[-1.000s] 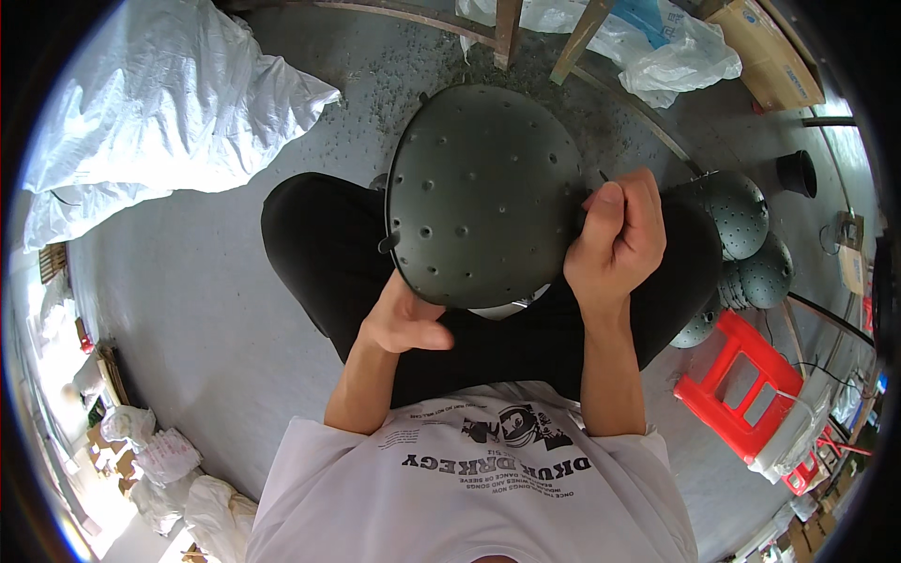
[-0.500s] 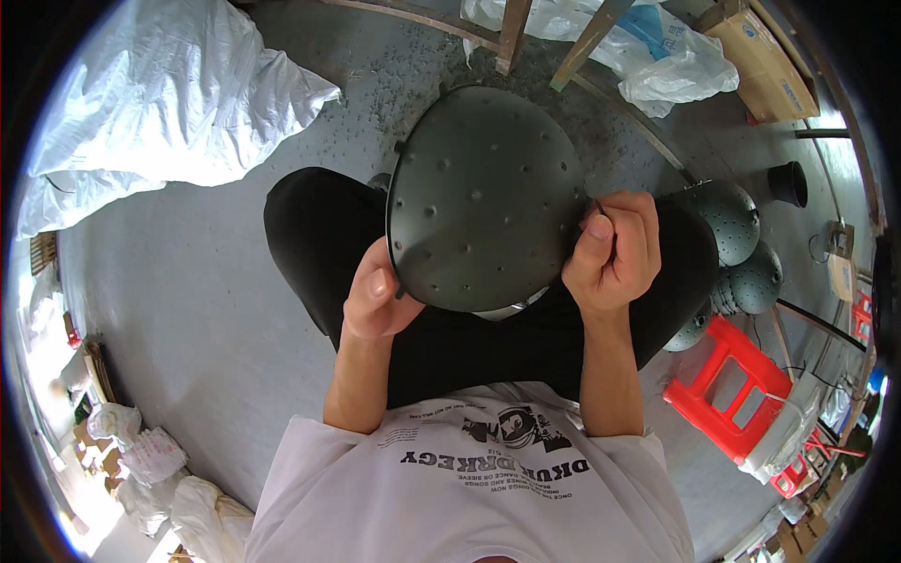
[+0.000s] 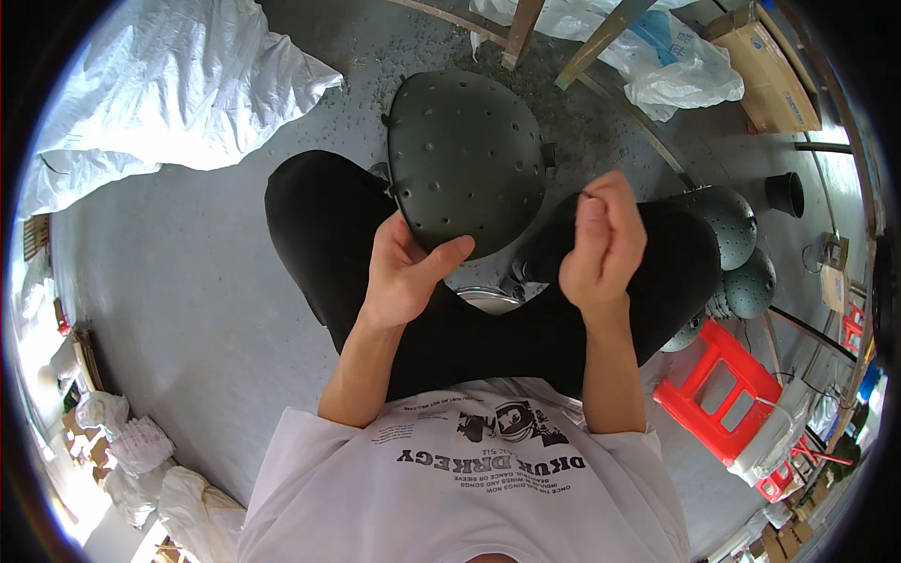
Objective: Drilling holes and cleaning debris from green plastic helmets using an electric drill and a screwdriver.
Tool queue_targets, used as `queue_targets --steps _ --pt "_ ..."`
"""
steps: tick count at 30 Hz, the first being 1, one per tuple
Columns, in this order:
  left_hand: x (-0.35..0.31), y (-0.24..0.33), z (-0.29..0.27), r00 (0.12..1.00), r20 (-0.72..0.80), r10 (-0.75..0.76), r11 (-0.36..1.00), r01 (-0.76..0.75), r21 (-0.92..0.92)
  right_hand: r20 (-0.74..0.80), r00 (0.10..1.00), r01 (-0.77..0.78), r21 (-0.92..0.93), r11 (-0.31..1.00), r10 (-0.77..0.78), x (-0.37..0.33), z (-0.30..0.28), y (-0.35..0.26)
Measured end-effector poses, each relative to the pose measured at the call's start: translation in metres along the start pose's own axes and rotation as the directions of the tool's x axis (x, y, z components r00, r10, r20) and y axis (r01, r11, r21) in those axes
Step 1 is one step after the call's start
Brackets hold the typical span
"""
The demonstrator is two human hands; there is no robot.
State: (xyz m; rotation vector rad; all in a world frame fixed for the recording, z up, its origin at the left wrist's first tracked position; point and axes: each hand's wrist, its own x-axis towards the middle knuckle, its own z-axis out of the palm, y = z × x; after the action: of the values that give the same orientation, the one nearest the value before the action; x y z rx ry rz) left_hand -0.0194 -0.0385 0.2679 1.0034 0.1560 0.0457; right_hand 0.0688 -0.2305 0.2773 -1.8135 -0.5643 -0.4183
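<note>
A dark green dome-shaped helmet shell, dotted with small pits or holes, is held up over the gap between my knees. My left hand is closed on its near left edge, thumb on the outer surface and fingers tucked underneath, partly hidden. Small dark tabs stick out from the shell's left and right rims. My right hand is apart from the shell, to its right, with fingers curled and thumb pressed against them. Whatever that pinch holds, if anything, is too small to name.
Several similar shells are stacked beyond my right knee, near a black cup. A red plastic stool stands at right. White sheeting covers something at far left. Wooden legs, plastic bags and a cardboard box are at the far side.
My right hand has come off the shell's right edge and stays closed. The shell has shifted slightly left and away and turned, while my left thumb has moved onto its outer surface.
</note>
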Motion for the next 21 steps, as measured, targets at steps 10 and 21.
queue_targets --steps 10,21 --pt "0.0 -0.008 0.002 0.998 -0.02 -0.061 0.996 0.062 0.06 0.346 0.935 0.093 -0.018 0.995 -0.081 -0.005 0.019 -0.014" --pt "-0.001 -0.01 0.011 0.999 -0.027 -0.046 0.998 0.047 0.05 0.371 0.929 0.086 -0.156 0.984 -0.022 -0.006 0.019 -0.012"
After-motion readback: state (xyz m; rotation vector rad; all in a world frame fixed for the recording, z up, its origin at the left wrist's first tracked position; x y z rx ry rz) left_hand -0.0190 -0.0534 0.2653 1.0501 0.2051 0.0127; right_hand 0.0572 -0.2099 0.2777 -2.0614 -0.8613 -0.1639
